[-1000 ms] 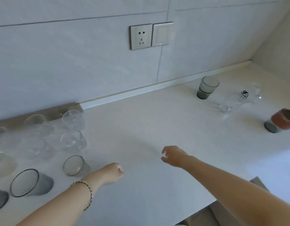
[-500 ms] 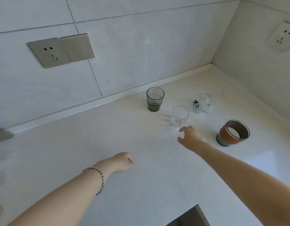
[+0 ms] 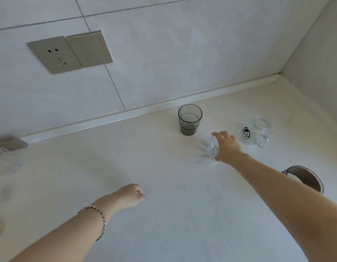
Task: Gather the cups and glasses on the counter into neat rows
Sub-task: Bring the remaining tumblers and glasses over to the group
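My right hand [image 3: 227, 146] reaches across the white counter [image 3: 164, 214] and wraps around a small clear glass [image 3: 212, 149], index finger over its far side and thumb at its near side. Just behind it stands a smoky grey tumbler [image 3: 190, 120]. A clear mug with a black logo [image 3: 255, 133] is to the right of my hand. A brown cup [image 3: 307, 179] stands nearer, partly hidden by my right forearm. My left hand [image 3: 129, 195] hovers low over the counter's middle, fingers curled into a fist, holding nothing.
Blurred clear glasses [image 3: 5, 161] show at the far left edge. A tiled wall with a socket plate [image 3: 56, 53] backs the counter, and a side wall closes the corner at the right.
The view has swung right, away from the rows of glasses. My right hand moved forward from beside the small clear glass and closed around it. The left hand stays fisted.
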